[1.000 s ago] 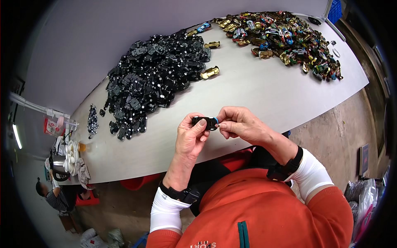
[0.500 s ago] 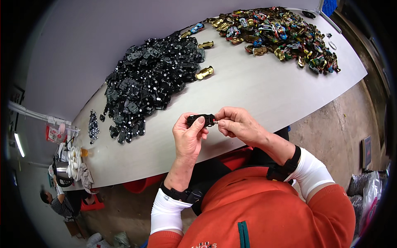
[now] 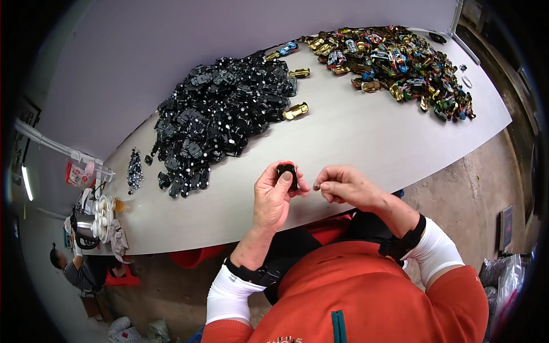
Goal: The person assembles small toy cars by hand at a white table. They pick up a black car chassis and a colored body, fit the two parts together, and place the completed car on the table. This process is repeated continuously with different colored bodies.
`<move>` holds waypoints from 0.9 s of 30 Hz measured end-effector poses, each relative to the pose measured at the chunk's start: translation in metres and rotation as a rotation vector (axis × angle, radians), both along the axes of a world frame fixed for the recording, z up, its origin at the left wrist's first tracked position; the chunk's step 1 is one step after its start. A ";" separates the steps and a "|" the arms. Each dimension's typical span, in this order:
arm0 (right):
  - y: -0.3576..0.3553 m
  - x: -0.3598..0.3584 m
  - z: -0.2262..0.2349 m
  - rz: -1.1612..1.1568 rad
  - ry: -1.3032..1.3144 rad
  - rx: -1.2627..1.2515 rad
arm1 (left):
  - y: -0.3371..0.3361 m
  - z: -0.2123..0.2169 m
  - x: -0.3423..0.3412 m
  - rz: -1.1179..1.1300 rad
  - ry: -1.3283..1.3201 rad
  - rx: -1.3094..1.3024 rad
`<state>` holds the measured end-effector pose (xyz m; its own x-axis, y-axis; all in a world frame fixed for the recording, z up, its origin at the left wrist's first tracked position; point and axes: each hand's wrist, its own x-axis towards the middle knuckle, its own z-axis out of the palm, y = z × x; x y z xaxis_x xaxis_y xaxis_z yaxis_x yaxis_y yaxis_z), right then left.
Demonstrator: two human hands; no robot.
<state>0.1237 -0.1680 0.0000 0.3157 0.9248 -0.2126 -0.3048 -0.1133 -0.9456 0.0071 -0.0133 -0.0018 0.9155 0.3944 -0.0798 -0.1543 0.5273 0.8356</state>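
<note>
My left hand (image 3: 274, 197) grips a small black toy-car part (image 3: 287, 172) between thumb and fingers, held just above the near edge of the white table (image 3: 366, 137). My right hand (image 3: 343, 186) is right beside it, fingers pinched together, a short gap away from the part; whether it holds something tiny I cannot tell. A big heap of black parts (image 3: 220, 117) lies on the table beyond my hands. Two gold toy cars (image 3: 296, 111) rest at the heap's right edge.
A heap of colourful and gold toy cars (image 3: 394, 63) covers the table's far right. A small pile of tiny parts (image 3: 134, 170) lies at the left end. Cups and a kettle (image 3: 91, 220) stand past that end, where another person (image 3: 77, 271) crouches on the floor.
My right hand has come off the black part, which stays in my left hand and has turned upright.
</note>
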 end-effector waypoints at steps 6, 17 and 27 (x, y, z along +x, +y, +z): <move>0.000 0.008 0.021 0.114 -0.017 0.090 | 0.008 -0.014 -0.020 -0.266 0.130 0.217; 0.002 0.001 0.016 0.166 -0.003 0.077 | 0.008 -0.011 -0.021 -0.341 0.145 0.295; 0.012 -0.011 -0.002 -0.050 -0.405 0.107 | -0.008 -0.007 -0.017 -0.192 0.207 0.338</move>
